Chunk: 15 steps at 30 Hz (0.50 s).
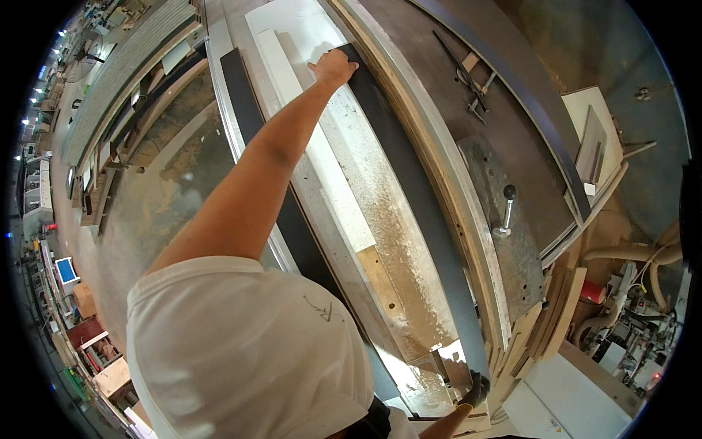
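A long dark grey board runs from far to near along the sawdust-covered machine bed. At its far end, my bare left hand is closed over the board's end, with the thumb toward the left. My right hand, in a dark glove, grips the same board at the near end; its fingers are partly hidden. A white strip lies lengthwise left of the board, and a bare wooden strip continues from its near end. Another dark strip lies farther left, partly covered by my left arm.
A wooden and metal edge borders the board's right side. Beyond it stand a lever with a black knob and a brown panel bearing a black clamp. Stacked boards stand at far left; wood pieces lean at right.
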Motion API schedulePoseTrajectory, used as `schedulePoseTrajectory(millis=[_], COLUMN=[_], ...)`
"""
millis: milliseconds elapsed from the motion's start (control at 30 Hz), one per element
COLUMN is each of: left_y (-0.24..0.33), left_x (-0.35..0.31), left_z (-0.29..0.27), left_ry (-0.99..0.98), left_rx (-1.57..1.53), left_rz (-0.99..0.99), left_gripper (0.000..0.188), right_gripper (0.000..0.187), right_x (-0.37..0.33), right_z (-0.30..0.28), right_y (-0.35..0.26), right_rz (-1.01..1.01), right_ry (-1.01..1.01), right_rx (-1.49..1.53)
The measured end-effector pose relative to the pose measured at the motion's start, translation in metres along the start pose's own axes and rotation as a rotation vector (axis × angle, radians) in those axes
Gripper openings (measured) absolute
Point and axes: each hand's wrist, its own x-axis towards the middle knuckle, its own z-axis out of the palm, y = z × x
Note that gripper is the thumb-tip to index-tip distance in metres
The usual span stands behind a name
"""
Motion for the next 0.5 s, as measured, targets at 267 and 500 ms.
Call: schedulePoseTrajectory(millis=[267,500], left_y=[-0.01,-0.016], left_x=[0.007,0.029], left_z=[0.005,0.002], left_ry=[0.038,0.085], left_rx=[-0.012,0.014], left_rz=[0.082,0.1], left_gripper=[0.03,0.04], right_gripper=[0.015,0.015], right_x=[0.001,0.004], right_z=[0.014,0.03], right_y=[-0.014,-0.021], right_rz=[-0.114,-0.057], right_ry=[0.087,0.02], right_rx=[-0.078,-0.007])
